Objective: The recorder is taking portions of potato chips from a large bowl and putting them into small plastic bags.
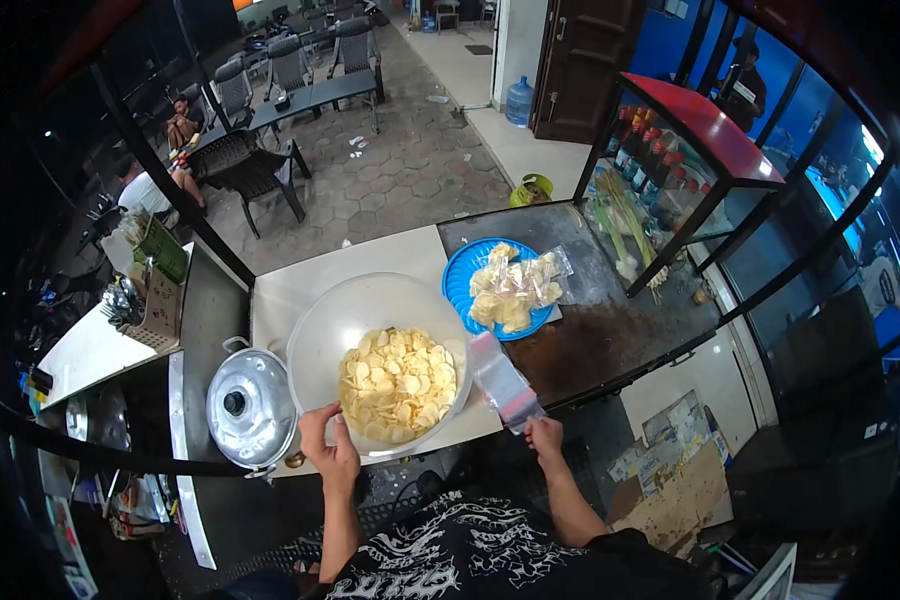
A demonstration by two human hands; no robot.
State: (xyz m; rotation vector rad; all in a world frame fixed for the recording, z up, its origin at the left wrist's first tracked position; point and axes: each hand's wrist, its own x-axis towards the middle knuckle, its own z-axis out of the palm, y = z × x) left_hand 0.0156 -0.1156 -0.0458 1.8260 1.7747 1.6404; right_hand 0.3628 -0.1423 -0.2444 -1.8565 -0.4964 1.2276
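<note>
A large clear bowl (320,320) holds a heap of pale yellow chips (398,384) on the counter in front of me. My left hand (328,445) rests at the bowl's near rim, fingers curled at the edge of the chips. My right hand (544,435) pinches the near end of an empty clear plastic bag (502,380), which stretches up toward the bowl's right side. Behind the bag, a blue plate (459,280) carries filled clear bags of chips (511,288).
A pot with a metal lid (249,405) stands left of the bowl. A cutlery holder (148,300) sits far left. A glass case with a red top (692,125) stands at the right. Cardboard (670,480) lies on the floor. Chairs, tables and seated people are behind.
</note>
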